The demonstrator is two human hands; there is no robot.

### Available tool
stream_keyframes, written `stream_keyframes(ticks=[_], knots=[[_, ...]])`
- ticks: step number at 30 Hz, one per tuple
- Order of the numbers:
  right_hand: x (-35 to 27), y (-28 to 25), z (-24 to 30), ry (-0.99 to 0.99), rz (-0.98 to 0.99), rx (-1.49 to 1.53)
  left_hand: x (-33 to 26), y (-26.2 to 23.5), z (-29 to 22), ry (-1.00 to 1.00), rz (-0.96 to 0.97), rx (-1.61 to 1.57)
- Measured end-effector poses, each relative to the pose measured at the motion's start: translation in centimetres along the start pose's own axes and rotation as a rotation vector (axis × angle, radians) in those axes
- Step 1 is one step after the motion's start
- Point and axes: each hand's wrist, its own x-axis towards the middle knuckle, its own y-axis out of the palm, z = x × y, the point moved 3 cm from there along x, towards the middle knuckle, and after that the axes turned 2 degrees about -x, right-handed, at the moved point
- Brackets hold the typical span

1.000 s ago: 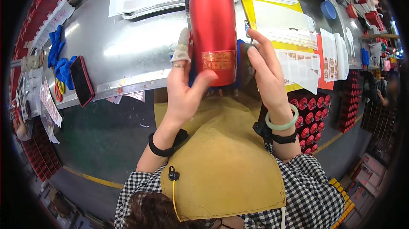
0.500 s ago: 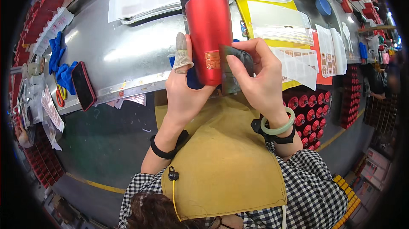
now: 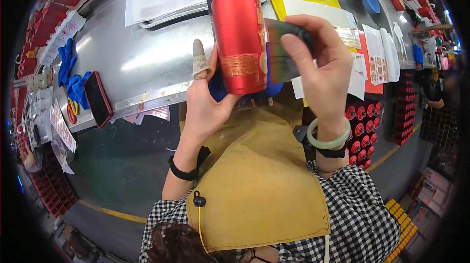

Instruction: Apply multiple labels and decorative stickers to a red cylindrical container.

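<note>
Red bottle (image 3: 239,42) is upright in your hands, held above the near edge of the steel bench (image 3: 142,62), over your tan apron (image 3: 254,175). Looks glossy and rigid, probably ceramic or glass, so likely heavy, slick and breakable; hold low on the body near the gold label band (image 3: 238,65), not the dark cap end. Your left hand (image 3: 208,104) cups the lower body from behind, fingers curled closed on it, taped forefinger (image 3: 198,57) up along the side. Your right hand (image 3: 320,67) pinches a dark flat block (image 3: 284,52) shut against the bottle's right side. Blue cloth (image 3: 73,86) and a phone (image 3: 98,97) lie at the bench's left edge.
</note>
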Motion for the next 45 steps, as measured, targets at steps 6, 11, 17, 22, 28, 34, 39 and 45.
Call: stream_keyframes(ticks=[6, 11, 17, 22, 28, 34, 39, 45], knots=[[-1.3, -2.1, -3.2, 0.086, 0.05, 0.103, 0.3, -0.2, 1.3, -0.088, 0.143, -0.042], [-3.2, -1.4, -4.3, 0.187, 0.115, 0.197, 0.4, -0.3, -0.3, -0.027, 0.157, -0.386], [-4.4, -0.9, -5.3, 0.211, 0.138, 0.281, 1.3, 0.5, -0.8, -0.185, 0.057, -0.499], [-4.5, -1.0, -5.6, 0.25, 0.148, 0.316, 1.6, 0.6, -1.3, -0.228, 0.052, -0.485], [-4.6, -0.8, -5.5, 0.231, 0.17, 0.299, 1.8, 0.5, -2.2, -0.273, 0.076, -0.496], [-4.5, -0.8, -5.4, 0.263, 0.194, 0.308, 1.8, 0.5, -2.1, -0.299, 0.109, -0.597], [-4.5, -0.9, -5.4, 0.264, 0.184, 0.318, 1.8, 0.5, -1.9, -0.281, 0.11, -0.663], [-4.4, -1.0, -5.5, 0.244, 0.156, 0.328, 2.0, 0.6, -2.3, -0.267, 0.139, -0.573]])
